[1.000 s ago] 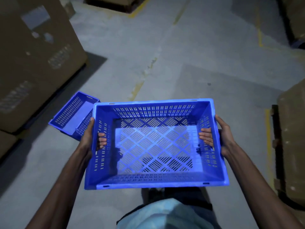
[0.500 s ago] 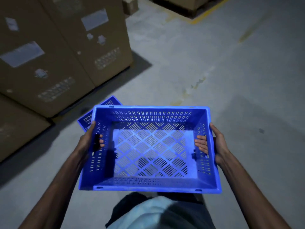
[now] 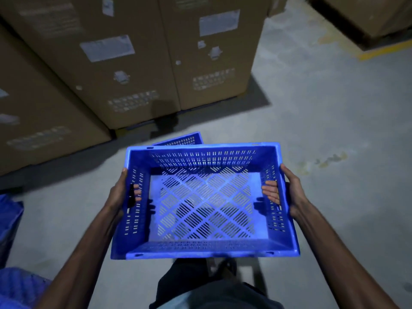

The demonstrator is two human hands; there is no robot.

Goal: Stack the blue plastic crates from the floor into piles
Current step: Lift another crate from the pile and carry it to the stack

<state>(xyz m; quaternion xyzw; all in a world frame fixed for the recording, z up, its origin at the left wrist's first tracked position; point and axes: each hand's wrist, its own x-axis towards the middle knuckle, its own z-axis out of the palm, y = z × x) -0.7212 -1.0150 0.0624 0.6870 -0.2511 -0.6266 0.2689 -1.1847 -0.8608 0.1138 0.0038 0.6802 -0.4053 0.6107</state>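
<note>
Blue crate with fingers inside both side handle slots

Concrete floor under blue crate

Single head-worn wide-angle view, looking forward and steeply down from the person's head. The held blue crate fills the centre at close range; cardboard boxes stand farther off from 10 to 12 o'clock, concrete floor at 2 o'clock.
</note>
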